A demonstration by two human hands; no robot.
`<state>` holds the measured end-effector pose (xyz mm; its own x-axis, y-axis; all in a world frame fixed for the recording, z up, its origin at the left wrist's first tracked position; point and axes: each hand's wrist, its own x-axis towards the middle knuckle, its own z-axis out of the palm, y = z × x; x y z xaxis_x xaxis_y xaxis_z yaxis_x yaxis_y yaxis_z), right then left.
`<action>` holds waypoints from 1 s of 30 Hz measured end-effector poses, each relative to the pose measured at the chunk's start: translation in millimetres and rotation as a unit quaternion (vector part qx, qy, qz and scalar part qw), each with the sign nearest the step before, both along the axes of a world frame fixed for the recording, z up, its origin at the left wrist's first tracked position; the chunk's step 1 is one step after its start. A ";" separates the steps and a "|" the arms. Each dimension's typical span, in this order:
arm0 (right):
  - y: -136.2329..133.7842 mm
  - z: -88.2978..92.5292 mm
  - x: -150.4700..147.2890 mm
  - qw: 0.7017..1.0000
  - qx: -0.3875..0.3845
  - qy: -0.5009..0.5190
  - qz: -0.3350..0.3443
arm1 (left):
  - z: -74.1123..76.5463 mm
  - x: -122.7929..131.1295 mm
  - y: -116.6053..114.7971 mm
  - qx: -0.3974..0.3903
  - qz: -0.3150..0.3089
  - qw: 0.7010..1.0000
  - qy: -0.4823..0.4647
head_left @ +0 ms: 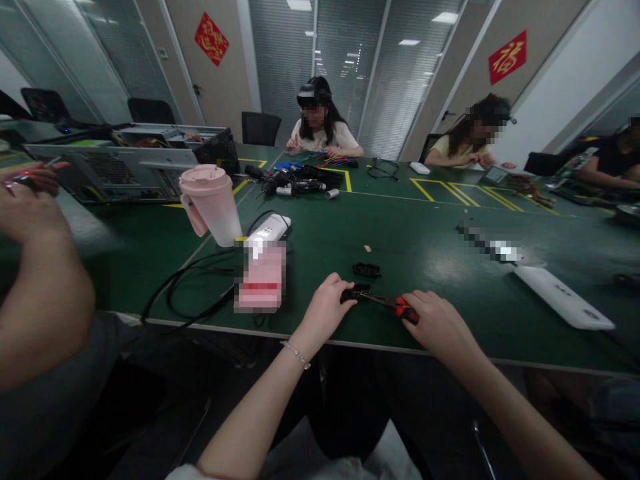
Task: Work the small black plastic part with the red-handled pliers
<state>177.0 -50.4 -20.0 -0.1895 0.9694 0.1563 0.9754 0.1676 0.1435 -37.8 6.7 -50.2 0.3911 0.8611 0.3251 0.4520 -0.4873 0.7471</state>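
Fingers of my left hand (327, 305) are closed on a small black part (356, 292) just above the front edge of the table; its exact kind is too small to make out. Red-and-black pliers (406, 309) are gripped in my right hand (440, 317), their metal jaws (379, 299) pointing left and meeting the black part at my left fingertips. A second black piece (367, 269), irregular in shape, lies on the green table a little beyond my hands. A tiny pale scrap (367, 249) rests farther back.
Left of my hands are a pink phone-like object (261, 280), a white power strip (270, 230), black cable and a pink tumbler (213, 203). Another white strip (565, 297) lies right. A computer case (165, 167) stands back left. Co-workers sit opposite and beside me; one arm (40, 267) is close left.
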 end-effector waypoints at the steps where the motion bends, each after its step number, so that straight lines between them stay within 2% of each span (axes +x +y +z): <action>1: -0.1 0.2 -0.3 1.000 -0.001 0.001 0.000 | 0.0 0.1 0.0 0.000 -0.001 1.000 -0.001; 21: -1.5 3.1 -2.0 1.000 0.013 -0.009 -0.001 | -2.0 0.7 1.9 -0.003 -0.003 1.000 -0.003; 30: -2.4 0.6 -1.0 1.000 0.017 -0.006 -0.002 | 1.8 0.5 -0.5 -0.006 -0.002 1.000 0.000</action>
<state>176.1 -52.8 -19.4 -0.1885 0.9643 0.1862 0.9740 0.1593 0.1611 -37.3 6.2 -48.4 0.3953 0.8629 0.3149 0.4499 -0.4807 0.7527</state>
